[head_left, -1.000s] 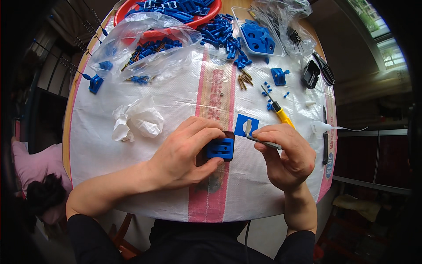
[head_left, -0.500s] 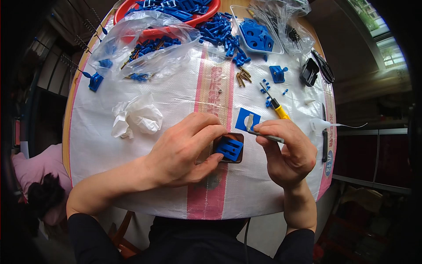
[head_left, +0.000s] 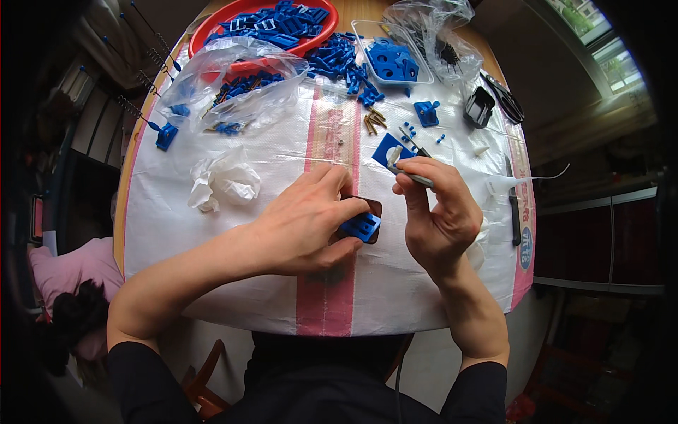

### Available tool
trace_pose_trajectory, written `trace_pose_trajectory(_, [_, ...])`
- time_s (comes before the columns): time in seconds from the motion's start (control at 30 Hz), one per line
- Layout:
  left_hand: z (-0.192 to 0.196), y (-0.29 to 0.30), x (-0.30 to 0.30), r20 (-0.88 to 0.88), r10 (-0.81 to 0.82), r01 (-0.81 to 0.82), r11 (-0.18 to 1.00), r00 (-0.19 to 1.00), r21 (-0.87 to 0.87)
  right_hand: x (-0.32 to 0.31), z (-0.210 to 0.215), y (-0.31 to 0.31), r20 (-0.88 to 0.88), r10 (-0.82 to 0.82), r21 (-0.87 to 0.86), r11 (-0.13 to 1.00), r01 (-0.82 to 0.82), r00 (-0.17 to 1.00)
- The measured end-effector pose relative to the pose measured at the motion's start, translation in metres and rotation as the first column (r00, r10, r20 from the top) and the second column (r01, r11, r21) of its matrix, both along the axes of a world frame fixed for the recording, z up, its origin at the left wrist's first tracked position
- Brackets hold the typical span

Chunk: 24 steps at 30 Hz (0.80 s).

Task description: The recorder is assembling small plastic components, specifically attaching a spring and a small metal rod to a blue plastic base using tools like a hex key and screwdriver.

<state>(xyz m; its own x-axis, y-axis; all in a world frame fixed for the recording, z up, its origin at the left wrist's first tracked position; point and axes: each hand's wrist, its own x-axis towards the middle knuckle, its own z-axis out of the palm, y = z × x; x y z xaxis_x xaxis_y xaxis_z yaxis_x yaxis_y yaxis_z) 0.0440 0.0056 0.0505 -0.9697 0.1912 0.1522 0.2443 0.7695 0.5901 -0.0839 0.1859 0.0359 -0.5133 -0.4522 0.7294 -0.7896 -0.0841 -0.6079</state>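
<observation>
My left hand (head_left: pixel 305 215) pinches a blue slotted plastic piece (head_left: pixel 362 227) between thumb and fingers. Under the piece sits a small dark square block (head_left: pixel 372 206), largely covered by the hand. In the fingers of my right hand (head_left: pixel 445 208) is a slim grey hand tool (head_left: pixel 417 179), its exact kind unclear. The tool's pale tip reaches over a blue square plate (head_left: pixel 383 147) with a round whitish middle. Just beyond the right fingers a thin pointed shaft (head_left: pixel 415 143) shows, its handle hidden by the hand.
Crumpled white tissue (head_left: pixel 224 180) lies left of my hands. At the back are a red basin (head_left: pixel 200 44) of blue parts, a clear bag (head_left: pixel 282 65), a plastic tub (head_left: pixel 427 76) and brass screws (head_left: pixel 374 121). A white nozzle bottle (head_left: pixel 500 185) lies right. Someone in pink (head_left: pixel 78 268) is at the left.
The view has shifted slightly. My left fingers have closed more around the slotted piece, now tilted. My right hand has moved forward, covering the yellow handle seen earlier.
</observation>
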Motion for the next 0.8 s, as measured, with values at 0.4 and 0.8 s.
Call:
trace_pose_trajectory(0.4, [-0.024,0.016,0.017,-0.439,-0.037,-0.038,0.986,0.898,-0.161,0.004,-0.025,-0.015,-0.105,0.014,0.065,0.998,-0.007,0.994])
trace_pose_trajectory(0.8, [-0.011,-0.002,0.046,-0.032,0.286,-0.120,0.498,0.958,0.859,-0.002,-0.021,-0.010,-0.077,-0.049,-0.013,0.999,0.048,0.996])
